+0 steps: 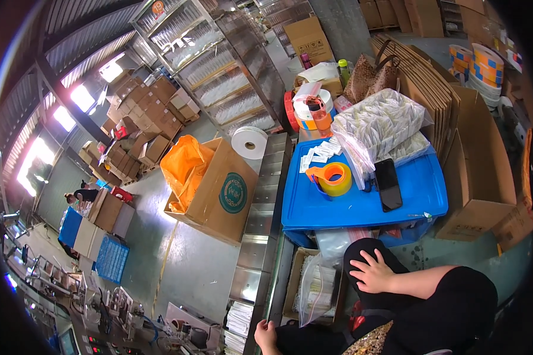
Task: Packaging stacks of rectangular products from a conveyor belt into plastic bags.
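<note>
My right hand (370,273) lies on my black-trousered knee, its fingers spread and nothing in it. Low in the view, my left hand (266,335) rests by the side of a metal conveyor (256,251). Its fingers are partly bent and slightly apart, with no object visible in them. Beside that hand, a stack of white packets (238,322) lies in the conveyor channel. A carton (291,290) holding a clear bag of thin packets (317,287) stands between the conveyor and my legs.
Ahead, a blue lidded bin (305,207) carries a phone (388,184), a yellow tape roll (339,184), small white packets (321,155) and a large filled bag (382,121). Left of the conveyor stands a carton (219,207) with an orange bag (185,168). Flattened cardboard (423,89) leans at the right.
</note>
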The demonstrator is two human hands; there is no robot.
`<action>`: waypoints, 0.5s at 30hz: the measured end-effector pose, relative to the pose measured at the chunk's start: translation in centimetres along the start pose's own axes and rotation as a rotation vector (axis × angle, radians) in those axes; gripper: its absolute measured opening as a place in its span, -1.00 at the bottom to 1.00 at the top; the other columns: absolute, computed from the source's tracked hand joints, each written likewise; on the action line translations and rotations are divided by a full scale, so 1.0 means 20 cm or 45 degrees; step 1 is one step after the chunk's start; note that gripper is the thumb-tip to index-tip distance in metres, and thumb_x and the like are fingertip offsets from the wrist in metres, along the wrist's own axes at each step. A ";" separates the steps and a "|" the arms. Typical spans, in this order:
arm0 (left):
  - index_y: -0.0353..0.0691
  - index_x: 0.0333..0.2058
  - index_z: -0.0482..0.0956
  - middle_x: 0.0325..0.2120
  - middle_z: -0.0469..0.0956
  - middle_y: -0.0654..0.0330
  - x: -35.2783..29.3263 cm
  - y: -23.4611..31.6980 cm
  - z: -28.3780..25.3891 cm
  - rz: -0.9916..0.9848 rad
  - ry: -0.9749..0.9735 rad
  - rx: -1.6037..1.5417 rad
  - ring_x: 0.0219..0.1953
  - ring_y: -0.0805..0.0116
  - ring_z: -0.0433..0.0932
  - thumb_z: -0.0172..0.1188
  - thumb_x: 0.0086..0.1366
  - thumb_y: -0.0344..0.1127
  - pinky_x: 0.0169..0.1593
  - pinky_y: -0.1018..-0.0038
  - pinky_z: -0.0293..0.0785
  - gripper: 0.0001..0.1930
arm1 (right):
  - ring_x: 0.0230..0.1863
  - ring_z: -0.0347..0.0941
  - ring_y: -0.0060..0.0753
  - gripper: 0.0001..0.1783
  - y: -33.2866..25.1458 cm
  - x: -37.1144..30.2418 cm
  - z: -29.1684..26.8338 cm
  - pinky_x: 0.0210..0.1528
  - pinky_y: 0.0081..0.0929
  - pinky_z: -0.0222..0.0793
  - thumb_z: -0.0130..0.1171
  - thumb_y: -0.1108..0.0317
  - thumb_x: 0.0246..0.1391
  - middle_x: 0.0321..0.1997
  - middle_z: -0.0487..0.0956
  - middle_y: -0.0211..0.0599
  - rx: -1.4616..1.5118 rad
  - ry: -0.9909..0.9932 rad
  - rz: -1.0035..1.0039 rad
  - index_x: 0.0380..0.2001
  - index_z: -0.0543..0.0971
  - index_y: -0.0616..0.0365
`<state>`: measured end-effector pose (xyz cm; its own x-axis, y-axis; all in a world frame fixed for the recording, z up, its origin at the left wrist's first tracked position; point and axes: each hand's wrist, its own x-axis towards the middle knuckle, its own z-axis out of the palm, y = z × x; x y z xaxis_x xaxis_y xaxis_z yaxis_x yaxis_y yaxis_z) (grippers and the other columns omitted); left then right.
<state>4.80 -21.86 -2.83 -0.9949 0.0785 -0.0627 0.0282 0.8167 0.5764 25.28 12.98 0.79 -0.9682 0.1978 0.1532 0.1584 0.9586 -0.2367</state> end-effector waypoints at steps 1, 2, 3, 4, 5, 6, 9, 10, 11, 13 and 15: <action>-0.26 -0.26 0.54 -0.47 0.59 0.09 0.00 0.00 0.00 -0.002 0.003 -0.010 -0.37 0.23 0.58 0.22 0.00 -0.15 -0.24 0.40 0.46 -0.63 | 0.27 -0.04 0.03 -0.58 0.00 0.00 0.00 0.12 0.33 -0.14 0.04 0.06 -0.07 0.20 0.24 -0.35 0.000 0.000 0.001 -0.11 0.52 -0.10; -0.26 -0.26 0.54 -0.47 0.59 0.09 0.00 0.00 0.00 -0.003 0.005 -0.021 -0.37 0.23 0.58 0.22 0.00 -0.15 -0.24 0.41 0.46 -0.64 | 0.27 -0.04 0.03 -0.58 0.00 0.00 0.00 0.12 0.33 -0.13 0.04 0.06 -0.07 0.20 0.24 -0.35 0.004 0.001 0.000 -0.11 0.52 -0.10; -0.26 -0.26 0.54 -0.47 0.59 0.09 0.00 0.00 0.00 -0.002 0.004 -0.021 -0.37 0.23 0.58 0.22 0.00 -0.15 -0.24 0.41 0.46 -0.64 | 0.27 -0.04 0.03 -0.58 0.00 0.00 0.00 0.12 0.33 -0.13 0.04 0.06 -0.07 0.20 0.24 -0.35 0.008 0.003 -0.001 -0.10 0.52 -0.10; -0.26 -0.26 0.54 -0.46 0.59 0.09 -0.01 0.00 0.00 0.000 0.007 -0.033 -0.37 0.23 0.58 0.22 0.00 -0.15 -0.24 0.41 0.46 -0.64 | 0.27 -0.04 0.03 -0.58 0.00 0.00 0.00 0.12 0.33 -0.13 0.04 0.06 -0.07 0.20 0.24 -0.35 0.008 0.003 0.000 -0.10 0.52 -0.10; -0.26 -0.27 0.55 -0.46 0.59 0.09 -0.01 0.01 0.00 0.002 0.010 -0.044 -0.37 0.23 0.58 0.21 0.00 -0.15 -0.24 0.41 0.46 -0.64 | 0.27 -0.05 0.03 -0.58 0.00 0.00 0.00 0.13 0.33 -0.14 0.04 0.06 -0.07 0.20 0.23 -0.35 0.006 0.002 -0.002 -0.10 0.52 -0.10; -0.26 -0.27 0.55 -0.46 0.59 0.09 -0.01 0.01 0.00 0.003 0.009 -0.045 -0.37 0.23 0.58 0.21 0.00 -0.15 -0.24 0.41 0.46 -0.64 | 0.27 -0.05 0.03 -0.58 0.00 0.00 0.00 0.13 0.33 -0.14 0.04 0.06 -0.06 0.20 0.23 -0.35 0.004 0.001 -0.003 -0.10 0.52 -0.10; -0.27 -0.27 0.55 -0.45 0.59 0.09 -0.01 0.01 -0.01 0.001 0.002 -0.027 -0.37 0.23 0.58 0.20 0.01 -0.15 -0.23 0.41 0.46 -0.65 | 0.27 -0.05 0.03 -0.58 0.00 0.00 0.00 0.14 0.32 -0.15 0.04 0.07 -0.06 0.20 0.23 -0.35 0.017 0.004 0.006 -0.10 0.51 -0.10; -0.27 -0.27 0.55 -0.46 0.59 0.09 -0.01 0.00 -0.01 0.010 0.007 -0.006 -0.37 0.23 0.58 0.20 0.00 -0.15 -0.23 0.41 0.46 -0.64 | 0.27 -0.05 0.03 -0.58 0.00 0.00 0.00 0.14 0.32 -0.15 0.04 0.07 -0.06 0.20 0.23 -0.35 0.017 0.005 0.007 -0.10 0.51 -0.10; -0.27 -0.27 0.55 -0.46 0.59 0.09 0.00 0.00 0.00 0.018 0.012 0.014 -0.37 0.23 0.58 0.20 0.00 -0.15 -0.23 0.41 0.46 -0.64 | 0.27 -0.05 0.03 -0.58 0.00 0.00 0.00 0.14 0.32 -0.16 0.04 0.07 -0.06 0.20 0.23 -0.36 0.016 0.003 0.005 -0.10 0.51 -0.10; -0.27 -0.27 0.55 -0.46 0.59 0.09 -0.01 0.02 -0.01 0.009 0.015 -0.009 -0.37 0.22 0.58 0.20 0.00 -0.15 -0.23 0.41 0.46 -0.64 | 0.27 -0.05 0.02 -0.58 0.01 -0.01 0.01 0.14 0.32 -0.16 0.04 0.07 -0.06 0.20 0.23 -0.36 0.013 0.000 0.010 -0.10 0.51 -0.10; -0.27 -0.27 0.55 -0.46 0.59 0.09 -0.02 0.03 -0.01 -0.001 0.018 -0.032 -0.37 0.22 0.58 0.20 0.00 -0.15 -0.23 0.40 0.46 -0.64 | 0.28 -0.08 0.06 -0.56 0.01 -0.01 0.02 0.15 0.35 -0.20 0.06 0.03 -0.08 0.22 0.21 -0.38 -0.006 -0.021 0.012 -0.08 0.50 -0.16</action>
<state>5.12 -21.48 -2.37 -0.9962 0.0698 -0.0516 0.0253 0.8021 0.5967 25.35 13.05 0.27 -0.9697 0.2035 0.1353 0.1684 0.9577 -0.2333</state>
